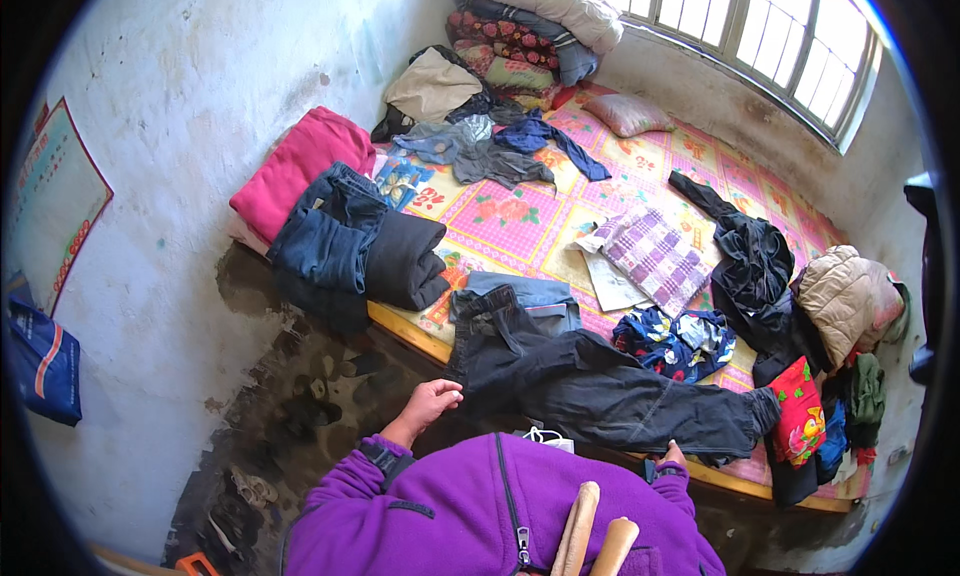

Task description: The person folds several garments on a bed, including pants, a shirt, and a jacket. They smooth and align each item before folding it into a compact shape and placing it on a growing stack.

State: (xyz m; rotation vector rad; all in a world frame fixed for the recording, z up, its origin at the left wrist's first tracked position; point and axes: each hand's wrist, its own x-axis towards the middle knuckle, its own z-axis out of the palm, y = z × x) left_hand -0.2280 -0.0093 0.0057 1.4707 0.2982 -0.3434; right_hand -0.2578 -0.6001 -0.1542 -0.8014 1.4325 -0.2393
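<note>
A pair of black jeans (570,373) lies lengthwise along the near edge of the bed, waistband to the left and leg hems to the right. At the waistband's near corner, my left hand (429,409) pinches the cloth between thumb and fingers. My right hand (673,454) grips the lower edge of the trouser leg; only its thumb and back show, the fingers being hidden. Behind the waistband is a folded grey-blue garment (551,295), partly covered by the jeans. A dark blue patterned cloth (645,340) lies bunched just beyond the legs.
Folded blue jeans (330,231), a black folded garment (405,261) and a pink blanket (307,167) sit at the bed's left end. A purple checked cloth (656,257) lies mid-bed. To the right are a beige padded jacket (840,298) and a red cushion (796,411). Shoes (307,407) stand on the floor.
</note>
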